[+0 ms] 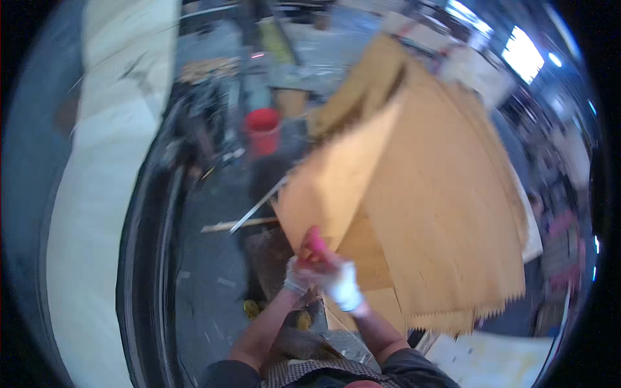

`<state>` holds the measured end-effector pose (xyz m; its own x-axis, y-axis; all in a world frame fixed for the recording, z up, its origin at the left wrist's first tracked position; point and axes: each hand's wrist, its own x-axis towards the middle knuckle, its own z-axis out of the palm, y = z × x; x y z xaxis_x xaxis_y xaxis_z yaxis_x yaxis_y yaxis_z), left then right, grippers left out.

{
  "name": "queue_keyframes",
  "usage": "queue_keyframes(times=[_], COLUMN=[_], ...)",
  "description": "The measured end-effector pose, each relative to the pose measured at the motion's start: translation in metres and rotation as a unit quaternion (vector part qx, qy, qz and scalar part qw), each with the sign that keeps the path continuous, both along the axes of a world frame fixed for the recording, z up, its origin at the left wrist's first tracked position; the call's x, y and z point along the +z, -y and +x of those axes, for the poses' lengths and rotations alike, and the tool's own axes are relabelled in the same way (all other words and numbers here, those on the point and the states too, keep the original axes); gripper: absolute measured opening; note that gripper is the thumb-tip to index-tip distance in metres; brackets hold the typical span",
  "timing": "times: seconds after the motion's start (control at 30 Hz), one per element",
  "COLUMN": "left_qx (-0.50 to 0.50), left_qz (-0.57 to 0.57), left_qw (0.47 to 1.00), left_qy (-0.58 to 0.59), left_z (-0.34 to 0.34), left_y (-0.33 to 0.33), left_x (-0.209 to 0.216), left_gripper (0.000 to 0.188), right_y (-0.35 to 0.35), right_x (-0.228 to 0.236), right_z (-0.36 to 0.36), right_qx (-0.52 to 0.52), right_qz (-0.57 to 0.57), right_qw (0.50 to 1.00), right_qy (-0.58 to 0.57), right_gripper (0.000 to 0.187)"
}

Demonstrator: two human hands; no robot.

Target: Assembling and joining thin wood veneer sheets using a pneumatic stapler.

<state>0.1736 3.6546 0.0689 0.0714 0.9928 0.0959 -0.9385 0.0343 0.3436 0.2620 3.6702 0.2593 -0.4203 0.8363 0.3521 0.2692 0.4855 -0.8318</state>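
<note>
My left hand point(301, 266) and my right hand point(325, 260) are close together in front of me, in reddish-pink gloves with white cuffs. Both are closed at the near corner of a thin tan wood veneer sheet point(336, 174); motion blurs the fingers, and one hand partly covers the other. From my hands the sheet slants away to the far right, its far part bent up and curling over. Beneath and to the right lies a fanned stack of veneer sheets point(446, 194) with ragged, saw-toothed edges.
On the left runs a long pale strip point(97, 194) along a dark rail point(152, 258). A red bucket point(263, 129) stands on the floor beyond my hands. Narrow wooden strips point(239, 224) lie left of the sheet. A pale board point(491, 359) is at the lower right.
</note>
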Motion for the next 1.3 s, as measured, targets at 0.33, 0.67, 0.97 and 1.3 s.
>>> queue_keyframes(times=[0.33,0.67,0.97,1.3], left_qx=[0.3,0.478,0.791,0.984], left_qz=[0.071,0.007,-0.1,-0.025], left_qw=[0.723,0.568,0.526,0.17], left_qy=[-0.618,-0.67,-0.297,-0.052], left_z=[-0.066,-0.102,-0.156,-0.25], left_y=[0.206,0.621,1.014,1.445], left_x=[0.211,0.332,0.36,0.379], left_gripper=[0.059,0.036,0.028,0.035], right_y=[0.062,0.224,0.548,1.081], right_x=[-0.228,-0.161,0.04,0.206], right_z=[0.118,-0.16,-0.408,-0.481], right_qx=[-0.073,0.236,0.405,0.753], right_qz=[-0.565,-0.564,-0.547,-0.338], right_qw=[0.811,0.787,0.724,0.564], right_qy=[-0.135,-0.089,-0.114,-0.02], right_gripper=[0.032,0.019,0.031,0.051])
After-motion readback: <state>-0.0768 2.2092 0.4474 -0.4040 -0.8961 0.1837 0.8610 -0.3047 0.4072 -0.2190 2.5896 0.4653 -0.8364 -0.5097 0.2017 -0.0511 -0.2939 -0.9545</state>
